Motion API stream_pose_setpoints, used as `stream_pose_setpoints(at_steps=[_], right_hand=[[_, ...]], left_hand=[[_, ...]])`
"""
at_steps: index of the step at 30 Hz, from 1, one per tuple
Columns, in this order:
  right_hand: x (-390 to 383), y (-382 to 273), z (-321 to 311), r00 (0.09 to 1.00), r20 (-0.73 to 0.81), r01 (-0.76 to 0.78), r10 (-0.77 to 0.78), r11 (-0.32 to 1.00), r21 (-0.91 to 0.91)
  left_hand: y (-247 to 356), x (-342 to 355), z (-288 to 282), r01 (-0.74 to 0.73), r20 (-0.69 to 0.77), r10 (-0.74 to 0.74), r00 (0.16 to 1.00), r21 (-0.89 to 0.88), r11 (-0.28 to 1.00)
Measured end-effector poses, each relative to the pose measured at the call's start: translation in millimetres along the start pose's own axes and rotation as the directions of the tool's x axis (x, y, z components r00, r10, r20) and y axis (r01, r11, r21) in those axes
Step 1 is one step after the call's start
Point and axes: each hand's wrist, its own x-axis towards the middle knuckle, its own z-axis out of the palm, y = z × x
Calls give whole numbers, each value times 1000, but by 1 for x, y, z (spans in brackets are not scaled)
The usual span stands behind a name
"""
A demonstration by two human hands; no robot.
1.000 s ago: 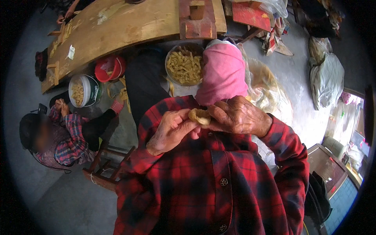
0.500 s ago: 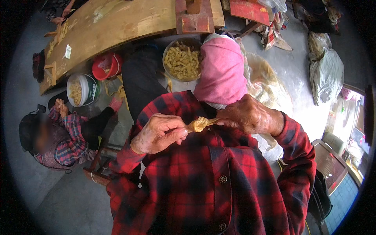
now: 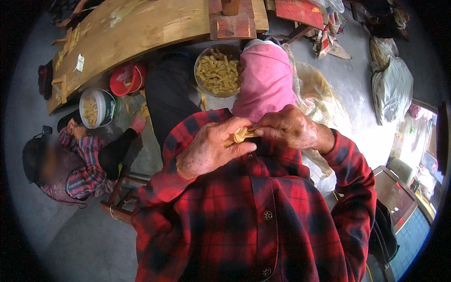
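Observation:
A small pale yellow strip of fibrous material point(image 3: 240, 134) sits pinched between both my hands, close to my chest. My left hand point(image 3: 211, 149) grips its left end with thumb and fingers closed around it. My right hand point(image 3: 291, 128) holds the right end between its fingertips. Both sleeves are red and black plaid. Just beyond my hands a pink cloth point(image 3: 265, 80) covers something rounded, and a metal bowl point(image 3: 203, 60) full of similar yellow pieces stands on the ground behind it.
A long wooden board point(image 3: 141, 28) runs across the top. A red bucket point(image 3: 126, 81) and a white bucket point(image 3: 104, 109) with yellow pieces stand below it. Another person in a plaid shirt point(image 3: 75, 164) sits at left. Sacks point(image 3: 390, 84) lie at right.
My hands have stayed together at my chest, working the yellow piece; it has gone from a rounded lump to a flatter strip stretched between the fingers.

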Motion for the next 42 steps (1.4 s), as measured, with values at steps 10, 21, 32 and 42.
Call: stream_pose_setpoints(at_steps=[10, 21, 32, 42], right_hand=[[-13, -12, -9, 999, 47, -4, 8, 997, -77], [57, 19, -48, 910, -184, 247, -371, 843, -478], [117, 81, -122, 957, -277, -165, 87, 948, -272], [131, 113, -132, 931, -319, -225, 178, 967, -118]], left_hand=[[10, -18, -6, -11, -111, 15, 994, 43, 999], [-6, 41, -78, 41, -404, 74, 912, 268, 963], [-73, 165, -125, -104, -298, 107, 949, 26, 994], [-92, 189, -129, -122, -350, 106, 931, -22, 992]])
